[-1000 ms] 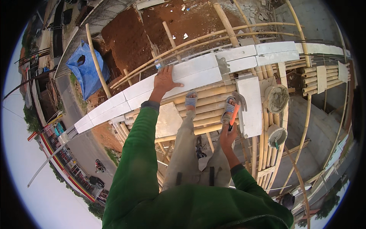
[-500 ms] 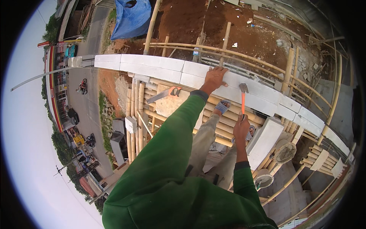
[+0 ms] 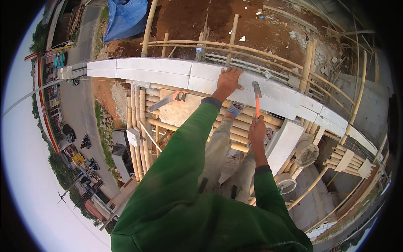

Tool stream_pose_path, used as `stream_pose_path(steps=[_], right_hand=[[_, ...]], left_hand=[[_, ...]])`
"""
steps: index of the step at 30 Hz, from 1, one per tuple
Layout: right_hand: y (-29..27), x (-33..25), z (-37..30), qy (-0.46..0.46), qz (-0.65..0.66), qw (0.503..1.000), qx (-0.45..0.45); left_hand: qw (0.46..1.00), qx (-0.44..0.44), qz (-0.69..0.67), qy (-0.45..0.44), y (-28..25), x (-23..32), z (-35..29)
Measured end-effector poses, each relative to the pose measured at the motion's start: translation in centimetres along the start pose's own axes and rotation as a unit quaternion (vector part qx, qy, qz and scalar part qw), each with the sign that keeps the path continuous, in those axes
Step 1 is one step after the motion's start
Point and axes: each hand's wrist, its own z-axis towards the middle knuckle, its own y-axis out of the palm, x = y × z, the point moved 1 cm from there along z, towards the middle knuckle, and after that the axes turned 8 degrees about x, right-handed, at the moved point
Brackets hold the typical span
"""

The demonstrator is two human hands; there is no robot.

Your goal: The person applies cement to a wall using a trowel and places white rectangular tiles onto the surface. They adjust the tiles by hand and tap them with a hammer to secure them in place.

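My left hand rests palm down, fingers spread, on top of a row of white blocks that forms a narrow wall. To its right, my right hand grips a hammer by its orange handle. The metal head is over the blocks, a short way from my left hand; whether it touches them I cannot tell. A handsaw with an orange and black handle lies on a pale board on the near side of the wall. Another white block lies to the right of my right hand.
I stand on a bamboo platform, feet in sandals, high above the ground. Two round buckets are at the right. Bamboo rails run beyond the wall, over brown soil. A blue tarp hangs far left, near a road.
The view has shifted slightly, so the scene sits further left and higher. The hammer head has turned a little in my right hand. My left hand stays on the blocks.
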Motion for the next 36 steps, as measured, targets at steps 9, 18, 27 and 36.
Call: stream_pose_path(steps=[9,18,27,36], right_hand=[[-3.9,0.6,-2.5,-0.103,0.081,0.989,0.071],[-2.7,2.6,0.5,0.068,0.06,0.996,0.025],[-3.4,3.4,-2.6,-0.002,0.139,0.989,0.057],[-6.7,16.7,-17.2,0.118,0.208,0.954,0.178]], left_hand=[[0.999,-0.044,0.03,0.004,-1.1,0.2,0.6],[0.996,-0.061,0.069,-0.005,-1.3,0.9,1.8],[0.994,-0.055,0.053,0.076,-0.2,-0.7,3.0],[0.979,-0.132,0.066,0.141,-0.7,1.9,5.0]])
